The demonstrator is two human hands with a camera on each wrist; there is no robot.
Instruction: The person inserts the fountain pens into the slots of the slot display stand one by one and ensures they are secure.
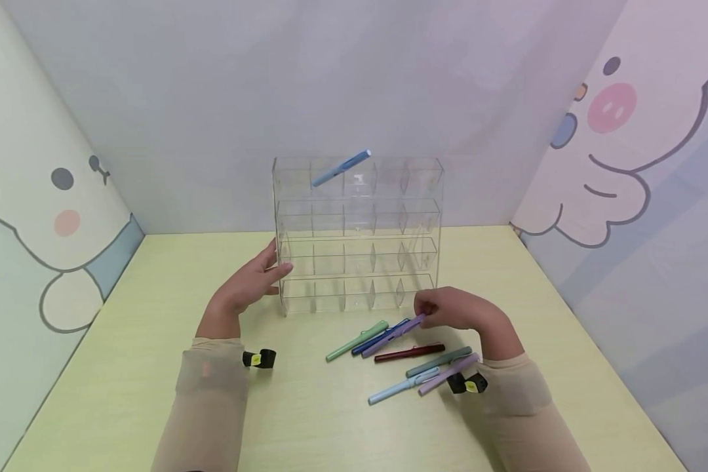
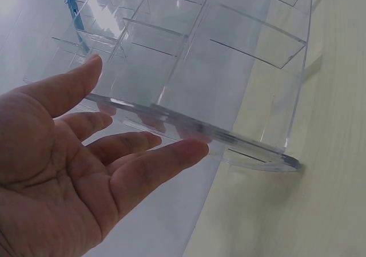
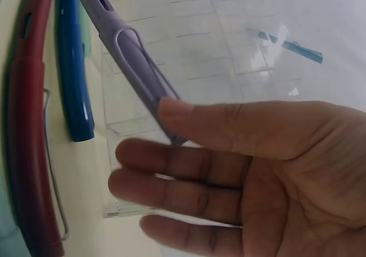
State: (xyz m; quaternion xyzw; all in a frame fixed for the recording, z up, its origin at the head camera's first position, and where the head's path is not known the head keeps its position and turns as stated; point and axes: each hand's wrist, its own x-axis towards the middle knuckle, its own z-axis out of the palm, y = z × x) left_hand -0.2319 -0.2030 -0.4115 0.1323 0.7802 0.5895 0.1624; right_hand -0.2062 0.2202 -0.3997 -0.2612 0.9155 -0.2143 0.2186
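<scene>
At centre frame, the left hand (image 1: 244, 288) lays straight fingers (image 2: 154, 165) against the clear acrylic compartment rack (image 1: 358, 233), seemingly steadying it. Lower right, the right hand (image 1: 457, 309) pinches a lilac clip-capped pen (image 1: 392, 335) by its end, lifting it off the pale green table (image 1: 124, 393).

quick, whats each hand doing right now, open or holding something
Left hand: open, straight fingers against the left side of the clear acrylic organizer.
Right hand: holding the purple pen, pinched between thumb and fingers.
</scene>
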